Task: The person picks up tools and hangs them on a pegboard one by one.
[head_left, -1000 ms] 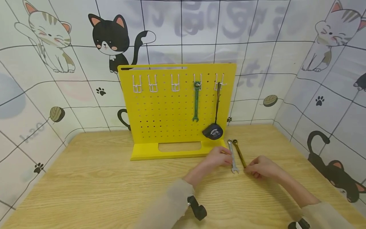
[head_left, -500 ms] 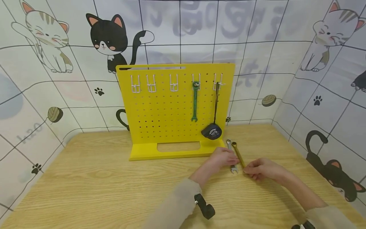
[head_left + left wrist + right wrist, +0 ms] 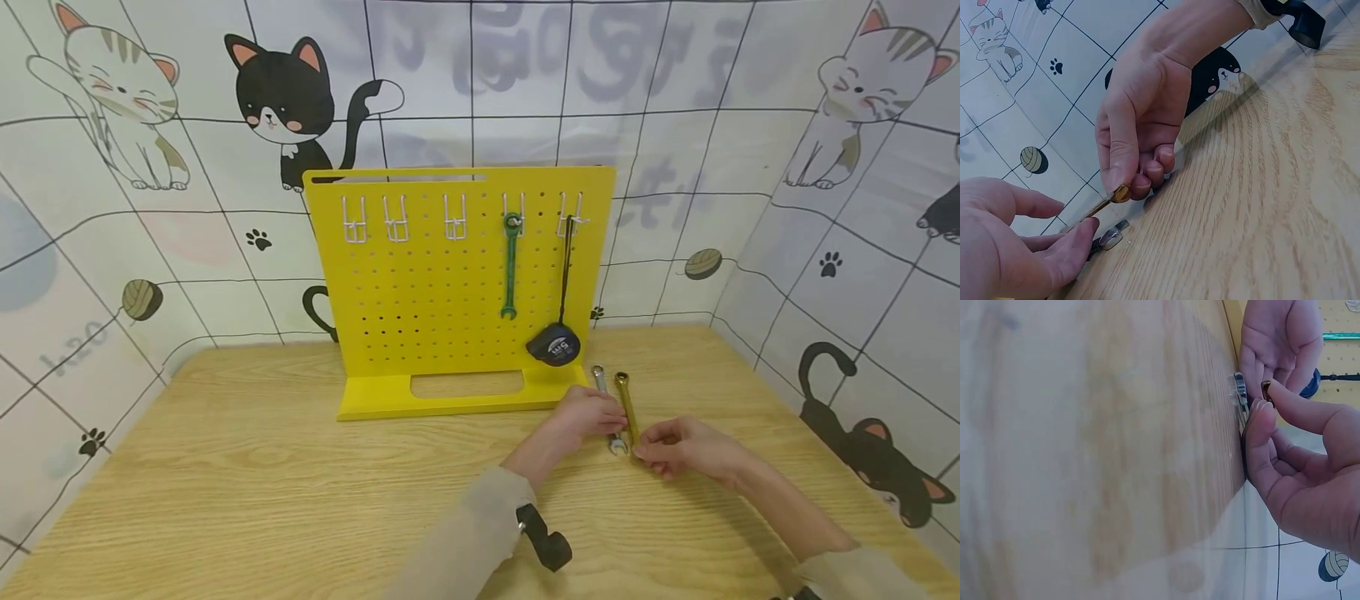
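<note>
My right hand [image 3: 686, 450] pinches the near end of a gold combination wrench [image 3: 628, 407] between thumb and fingers. The wrench's ring end points away, toward the back of the table. My left hand [image 3: 588, 412] reaches across a silver combination wrench [image 3: 618, 446], its fingertips at the side of the gold wrench's shaft. In the left wrist view, a gap shows between the left thumb and finger, with the gold wrench [image 3: 1120, 193] passing there. The silver wrench's open end [image 3: 1111, 238] lies below, on the wood. Part of the silver shaft is hidden under my left hand.
A yellow pegboard [image 3: 420, 292] stands at the back with several white hooks. From it hang a green wrench [image 3: 511, 271] and a black tape measure [image 3: 557, 344] on a cord. The wooden table [image 3: 262, 492] meets a cat-patterned wall covering.
My left hand has moved right, over the silver wrench to the gold one. The gold wrench's ring end has shifted slightly right, away from the silver wrench. My right hand keeps its pinch.
</note>
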